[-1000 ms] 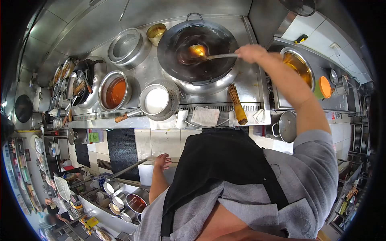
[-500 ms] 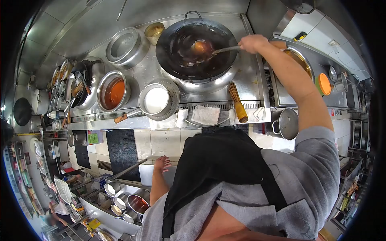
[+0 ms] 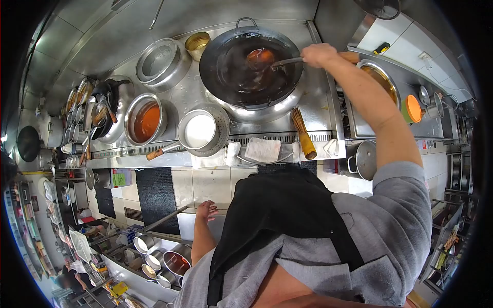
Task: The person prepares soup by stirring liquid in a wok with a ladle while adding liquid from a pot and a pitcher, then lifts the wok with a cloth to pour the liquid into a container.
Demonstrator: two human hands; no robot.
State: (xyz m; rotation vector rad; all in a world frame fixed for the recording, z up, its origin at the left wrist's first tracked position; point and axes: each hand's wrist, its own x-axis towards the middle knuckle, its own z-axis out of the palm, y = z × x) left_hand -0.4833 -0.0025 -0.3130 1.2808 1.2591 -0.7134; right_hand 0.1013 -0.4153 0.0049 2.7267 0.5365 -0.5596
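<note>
My right hand (image 3: 319,54) is closed around the handle of a ladle (image 3: 287,62), whose wooden end sticks out past my fist. The bowl of the ladle is down in the large black wok (image 3: 221,82), where something reddish-brown (image 3: 260,58) shows in dark, swirling liquid. I cannot tell whether that patch is liquid in the bowl or a piece of food. My left hand (image 3: 207,210) hangs low beside my black apron, holding nothing, its fingers loosely apart.
Left of the wok stand a pot of orange-red liquid (image 3: 147,122), a wooden-handled saucepan of white liquid (image 3: 199,129), and a steel pot (image 3: 158,61). A bamboo brush (image 3: 304,134) and folded cloth (image 3: 263,149) lie at the counter's front. An orange-topped container (image 3: 413,109) stands right.
My right hand has shifted slightly left with the ladle. The reddish patch in the wok looks darker and wider. My left hand has hardly moved.
</note>
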